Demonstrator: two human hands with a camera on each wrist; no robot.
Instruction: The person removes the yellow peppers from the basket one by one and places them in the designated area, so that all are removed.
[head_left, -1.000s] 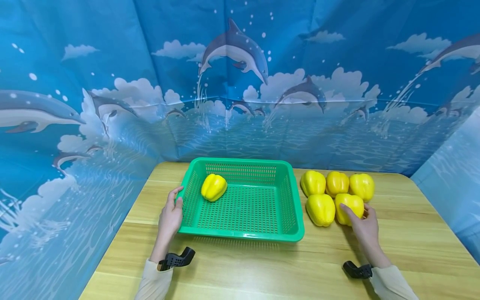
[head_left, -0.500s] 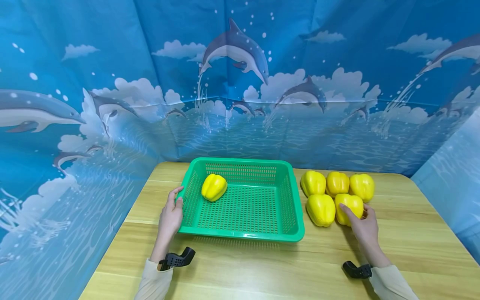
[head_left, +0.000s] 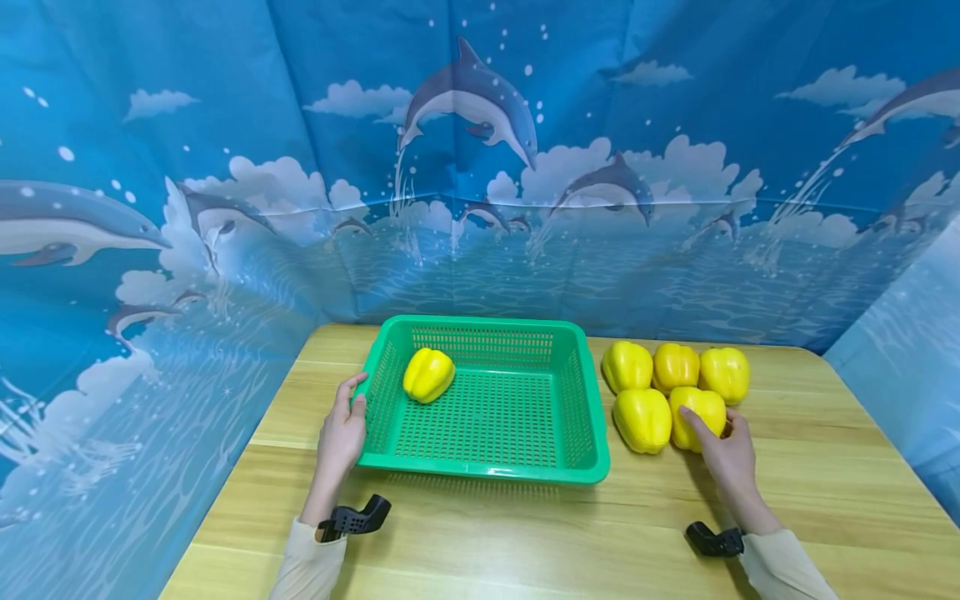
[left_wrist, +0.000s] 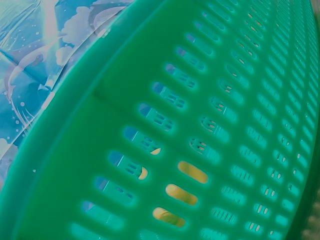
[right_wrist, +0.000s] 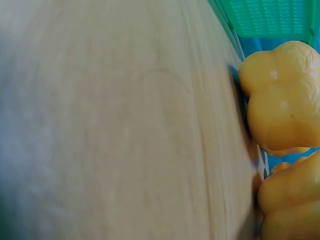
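Observation:
A green plastic basket [head_left: 480, 472] with slotted walls stands on the table, and one yellow bell pepper [head_left: 429, 375] lies inside it at the left. My left hand [head_left: 341, 432] holds the basket's left rim; the left wrist view shows mostly the basket's slotted side wall [left_wrist: 60, 185]. To the right of the basket, my right hand [head_left: 731, 454] grips a yellow bell pepper [head_left: 697, 417] at the front of a group, thumb on its near side. Its other fingers are partly hidden behind the pepper. In the right wrist view, two peppers show at the right edge, the upper pepper [right_wrist: 285, 100] whole-sided.
Beside the gripped pepper sits another yellow pepper [head_left: 642, 421]. Behind them stand a left pepper [head_left: 627, 367], a middle pepper [head_left: 674, 368] and a right pepper [head_left: 724, 375]. The wooden table [head_left: 540, 542] ends at a blue dolphin-print backdrop [head_left: 480, 258].

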